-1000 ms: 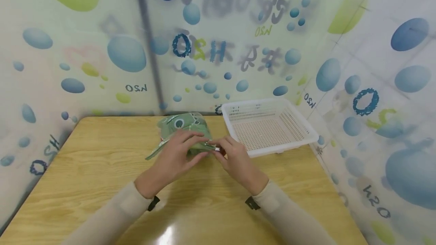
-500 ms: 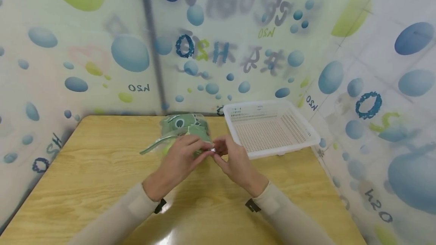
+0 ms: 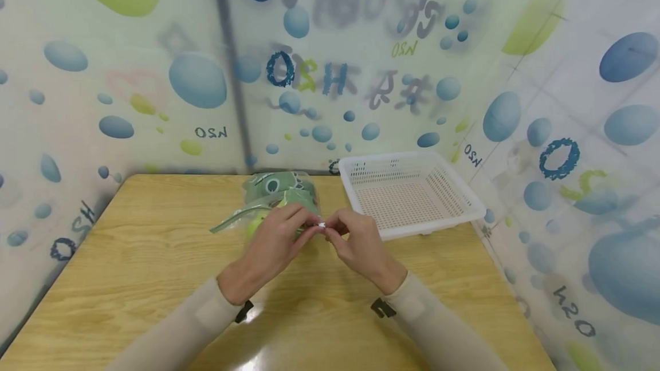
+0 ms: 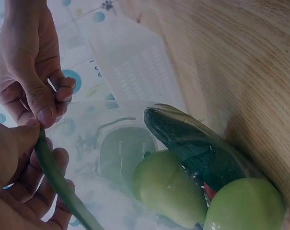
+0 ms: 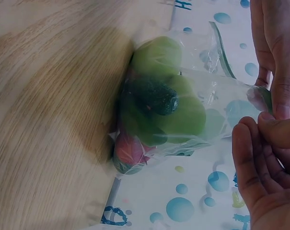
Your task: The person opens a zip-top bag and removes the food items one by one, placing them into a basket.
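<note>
A clear zip bag [image 3: 282, 189] with a green printed face stands near the back of the table. Its green zip strip [image 4: 58, 177] runs along the top edge. My left hand [image 3: 275, 239] pinches that strip by its right end. My right hand [image 3: 361, 248] pinches the same end, the two sets of fingertips almost touching. A small whitish piece [image 3: 321, 225] shows between them. Through the plastic I see light green fruits [image 4: 169, 187], a long dark green vegetable [image 4: 197, 143] and a pinkish-red item [image 5: 130, 149], kinds unclear.
A white perforated plastic basket [image 3: 402, 199] stands just right of the bag, close to my right hand. The wooden table [image 3: 154, 245] meets a patterned sheet [image 3: 154, 102] at the back, with another at the right.
My left hand has shifted right toward the right fingertips. The left part of the strip has spread away from the bag's front, and a yellow-green fruit shows inside.
</note>
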The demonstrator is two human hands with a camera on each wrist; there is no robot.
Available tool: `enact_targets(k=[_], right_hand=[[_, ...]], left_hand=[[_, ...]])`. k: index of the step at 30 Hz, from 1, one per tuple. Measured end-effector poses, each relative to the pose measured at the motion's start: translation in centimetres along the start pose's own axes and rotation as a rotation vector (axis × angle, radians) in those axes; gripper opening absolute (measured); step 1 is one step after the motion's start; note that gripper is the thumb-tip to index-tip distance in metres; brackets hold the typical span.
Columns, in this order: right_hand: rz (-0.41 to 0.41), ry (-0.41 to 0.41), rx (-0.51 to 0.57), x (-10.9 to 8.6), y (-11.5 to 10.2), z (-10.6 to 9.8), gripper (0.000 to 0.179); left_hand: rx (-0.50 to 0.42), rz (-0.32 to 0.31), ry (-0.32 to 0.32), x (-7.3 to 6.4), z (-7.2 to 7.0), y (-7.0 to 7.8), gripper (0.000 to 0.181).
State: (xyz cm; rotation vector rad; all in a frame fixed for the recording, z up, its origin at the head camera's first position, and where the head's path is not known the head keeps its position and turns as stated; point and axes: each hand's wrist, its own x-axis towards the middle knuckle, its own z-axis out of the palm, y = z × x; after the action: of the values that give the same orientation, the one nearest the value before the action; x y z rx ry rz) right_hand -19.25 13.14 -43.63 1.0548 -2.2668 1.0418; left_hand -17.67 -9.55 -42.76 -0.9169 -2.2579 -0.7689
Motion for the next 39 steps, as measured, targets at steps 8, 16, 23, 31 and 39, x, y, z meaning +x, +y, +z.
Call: enact_targets(k=[8, 16, 23, 31, 39], right_hand=[[0.002, -0.001, 0.043, -0.1, 0.3, -0.2, 0.01], [0.062, 0.016, 0.077, -0.4, 1.0, -0.9, 0.01], [0.119, 0.002, 0.067, -0.8, 1.6, -1.6, 0.012], [0.14, 0.03, 0.031, -1.1, 2.1, -2.3, 0.016], [0.168, 0.048, 0.001, -1.2, 2.6, -2.7, 0.017]], left_hand=[[0.018, 0.009, -0.027, -0.1, 0.1, 0.0, 0.017], [0.034, 0.02, -0.013, -0.4, -0.3, -0.9, 0.018], [0.05, -0.01, -0.007, -1.1, -1.0, -2.0, 0.018], [0.062, -0.065, 0.01, -2.2, -2.1, -3.1, 0.019], [0.108, -0.103, 0.034, -3.5, -3.6, -4.3, 0.023]])
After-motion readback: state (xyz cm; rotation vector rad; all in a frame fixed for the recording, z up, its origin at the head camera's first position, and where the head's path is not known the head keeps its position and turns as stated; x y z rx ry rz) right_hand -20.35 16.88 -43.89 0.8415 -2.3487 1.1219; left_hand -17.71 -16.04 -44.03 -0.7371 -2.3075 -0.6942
